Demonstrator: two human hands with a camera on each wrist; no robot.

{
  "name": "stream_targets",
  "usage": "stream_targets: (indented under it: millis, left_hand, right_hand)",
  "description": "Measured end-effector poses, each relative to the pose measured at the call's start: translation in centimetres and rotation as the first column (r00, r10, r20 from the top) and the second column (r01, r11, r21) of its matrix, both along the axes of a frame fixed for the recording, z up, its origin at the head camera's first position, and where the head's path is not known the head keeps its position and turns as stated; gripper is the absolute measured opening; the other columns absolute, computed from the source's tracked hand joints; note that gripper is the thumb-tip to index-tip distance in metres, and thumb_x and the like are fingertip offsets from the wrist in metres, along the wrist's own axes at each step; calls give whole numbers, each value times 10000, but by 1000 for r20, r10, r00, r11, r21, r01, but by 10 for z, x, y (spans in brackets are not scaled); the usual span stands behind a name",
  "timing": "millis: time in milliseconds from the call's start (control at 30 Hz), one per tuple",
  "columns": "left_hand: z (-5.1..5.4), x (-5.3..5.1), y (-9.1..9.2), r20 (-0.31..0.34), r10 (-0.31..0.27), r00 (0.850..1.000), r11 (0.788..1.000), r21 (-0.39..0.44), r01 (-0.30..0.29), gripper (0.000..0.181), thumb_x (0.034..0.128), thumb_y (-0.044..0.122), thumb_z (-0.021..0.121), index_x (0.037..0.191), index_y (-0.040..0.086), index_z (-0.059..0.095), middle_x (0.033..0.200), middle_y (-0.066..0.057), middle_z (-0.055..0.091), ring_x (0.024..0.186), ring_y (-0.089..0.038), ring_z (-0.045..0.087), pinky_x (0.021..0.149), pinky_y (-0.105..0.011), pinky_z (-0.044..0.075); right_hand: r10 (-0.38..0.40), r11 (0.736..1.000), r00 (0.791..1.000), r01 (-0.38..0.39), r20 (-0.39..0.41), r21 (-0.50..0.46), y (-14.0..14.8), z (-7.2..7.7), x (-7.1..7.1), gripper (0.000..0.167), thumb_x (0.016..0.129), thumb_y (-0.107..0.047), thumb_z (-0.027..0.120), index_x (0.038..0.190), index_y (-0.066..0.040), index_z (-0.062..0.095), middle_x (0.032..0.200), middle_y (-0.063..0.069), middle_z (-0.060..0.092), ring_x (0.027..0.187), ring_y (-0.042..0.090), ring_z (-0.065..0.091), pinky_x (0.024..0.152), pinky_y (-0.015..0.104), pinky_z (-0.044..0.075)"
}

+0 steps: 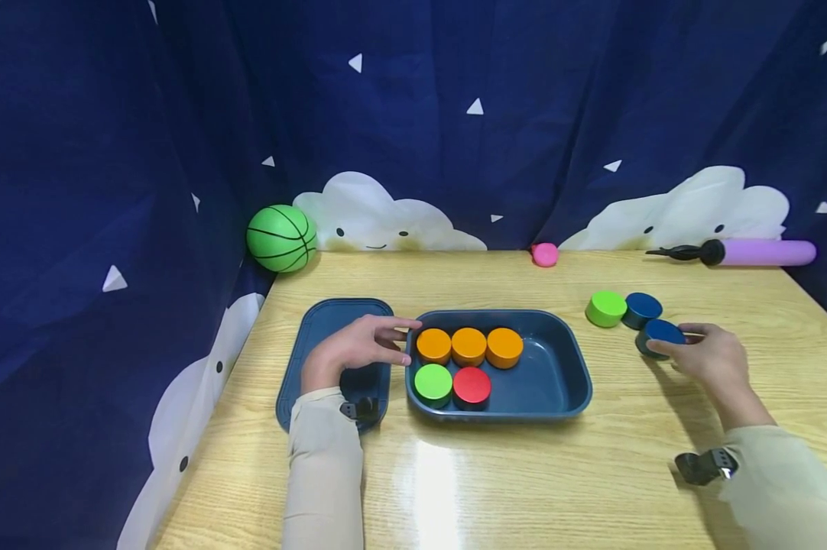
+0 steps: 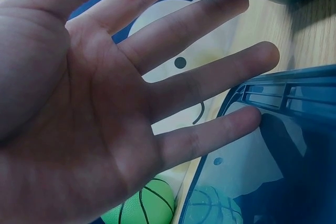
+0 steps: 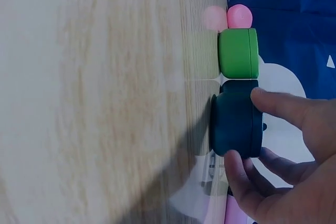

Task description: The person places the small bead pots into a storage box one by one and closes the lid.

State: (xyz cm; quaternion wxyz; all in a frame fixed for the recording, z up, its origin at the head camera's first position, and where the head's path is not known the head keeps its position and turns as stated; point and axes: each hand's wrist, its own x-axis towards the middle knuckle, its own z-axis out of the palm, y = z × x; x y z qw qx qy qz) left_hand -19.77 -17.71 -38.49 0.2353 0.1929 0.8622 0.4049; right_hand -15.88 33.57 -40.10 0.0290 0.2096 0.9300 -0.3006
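In the head view, the right hand [image 1: 712, 355] pinches a dark blue round container [image 1: 664, 330] between thumb and fingers, at the right of the worktop [image 1: 496, 473]. The thumb lies along the near side and the fingers behind, a hold that seems to suit a smooth round wall. Just beyond it stand a second blue container [image 1: 642, 307] and a green container [image 1: 606, 307], close together. The left hand [image 1: 358, 345] reaches over the lid [image 1: 325, 319] to the left end of the blue tray [image 1: 547, 374], perhaps to steady it. Inside the tray, three orange containers [image 1: 469, 345] form the far row; a light green one [image 1: 432, 382] and a red one [image 1: 471, 386] stand before them. They gather at the left end, probably because that wall gives the rows a neat start.

In the left wrist view, the left hand's fingers are straight and spread, pinching nothing, with the tray near the fingertips and the glossy lid below.

In the right wrist view, the fingers and thumb press opposite sides of the blue container; whether its base touches the worktop cannot be told from this angle.
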Motion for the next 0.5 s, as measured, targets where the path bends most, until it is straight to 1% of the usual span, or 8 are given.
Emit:
stream_targets:
  millis: [100,167,233,267,333,433,500]
  left_hand:
    - [0,0,0,-2,-1,1000,1000,0,1,597,904,225,775,1459,243,556,1443,-124,594,1296,-323,602,1111,-514,455]
    - [0,0,0,-3,0,1000,1000,-1,0,597,904,224,775,1458,244,556,1443,-124,595,1296,-322,603,1113,-515,453]
    - [0,0,0,-5,1,1000,1000,-4,-1,596,904,223,775,1458,245,556,1443,-123,595,1295,-321,603,1115,-516,451]
    - [0,0,0,-6,2,1000,1000,-7,-2,597,904,224,774,1459,246,555,1443,-122,595,1295,-321,603,1116,-516,449]
    - [0,0,0,-7,1,1000,1000,-9,-1,598,905,225,773,1460,247,553,1445,-121,594,1297,-319,602,1119,-517,447]
    - [0,0,0,-7,0,1000,1000,-9,-1,600,906,225,772,1463,248,550,1446,-121,592,1298,-318,602,1119,-517,446]
    - [0,0,0,-7,0,1000,1000,-8,0,601,907,222,771,1464,247,549,1448,-121,591,1298,-319,602,1118,-516,448]
  right_hand:
    - [14,1000,1000,-14,-14,-2,0,-1,1,921,872,-551,718,1428,126,433,1327,365,547,891,340,709,741,395,444]
    - [23,1000,1000,-23,-19,-6,-1,-1,2,935,865,-568,721,1425,124,437,1302,358,570,816,259,710,748,401,445]
    - [34,999,999,-34,-31,-2,-3,-1,4,929,868,-568,719,1425,122,441,1287,357,584,786,246,715,750,410,447]
    - [39,999,998,-39,-38,4,-4,-1,6,921,871,-564,718,1423,120,444,1287,359,584,800,276,717,759,426,450]
    - [54,998,997,-53,-52,17,-8,0,8,904,884,-553,711,1427,118,442,1316,371,560,902,364,693,794,476,457]
    - [78,997,994,-76,-78,36,-17,4,12,880,899,-534,702,1431,117,444,1360,395,510,1118,496,595,836,536,462]
    - [90,995,992,-87,-88,43,-23,8,13,881,906,-541,690,1441,113,440,1373,404,491,1187,534,517,834,533,469]
